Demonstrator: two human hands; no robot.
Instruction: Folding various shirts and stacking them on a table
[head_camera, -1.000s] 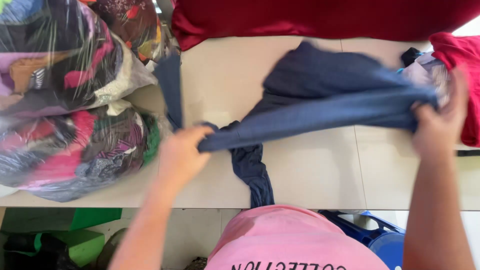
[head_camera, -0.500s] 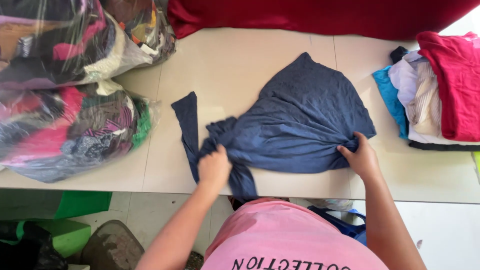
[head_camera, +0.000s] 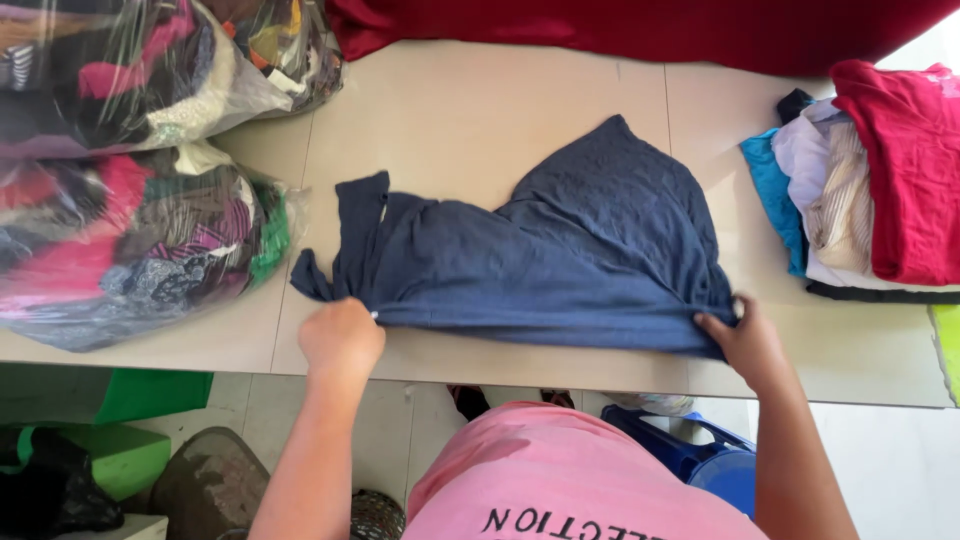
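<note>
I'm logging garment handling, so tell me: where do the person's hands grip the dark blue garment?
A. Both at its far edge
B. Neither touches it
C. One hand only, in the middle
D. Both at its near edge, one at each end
D: the left hand and the right hand each pinch the near edge of the dark blue garment, which lies spread on the table.

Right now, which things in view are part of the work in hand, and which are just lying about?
In hand:
- navy garment, flat on the table
- left hand gripping its near edge
- right hand gripping its near right corner

Lying about:
- clear bags of mixed clothes
- stack of folded clothes
- dark red cloth
- blue plastic stool
</note>
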